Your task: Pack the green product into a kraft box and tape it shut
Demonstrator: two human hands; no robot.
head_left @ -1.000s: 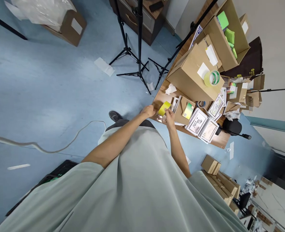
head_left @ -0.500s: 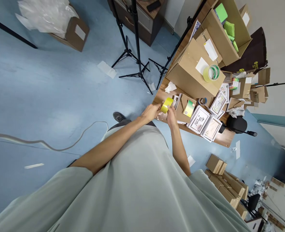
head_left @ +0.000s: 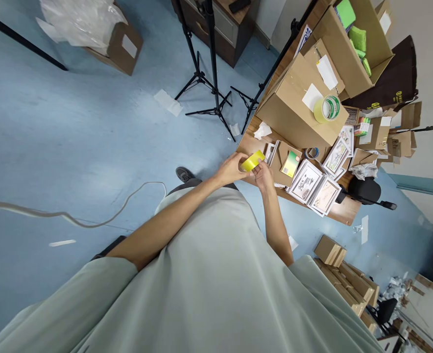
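A roll of yellow tape (head_left: 253, 161) is held between my two hands at the near edge of the table. My left hand (head_left: 231, 169) grips its left side, fingers curled around the edge. On the other side, the fingers of my right hand (head_left: 263, 175) close on its lower right. The roll is tilted, its broad yellow outer face showing. Just right of my right hand lies a brown cardboard piece (head_left: 279, 172) with a green and yellow packet (head_left: 290, 163) on top.
On the wooden table (head_left: 343, 214) are framed pictures (head_left: 305, 181), a large carton (head_left: 293, 105) and a clear tape roll (head_left: 326, 109) on it. Black tripod stands (head_left: 216, 98) are on the blue floor beyond. Stacked brown boxes (head_left: 348, 284) stand at the right; a cable (head_left: 69, 218) runs along the left.
The yellow tape roll has turned and tilted in my hands. My right hand's fingers have shifted on it. The whole view has moved slightly, so things appear a little further right.
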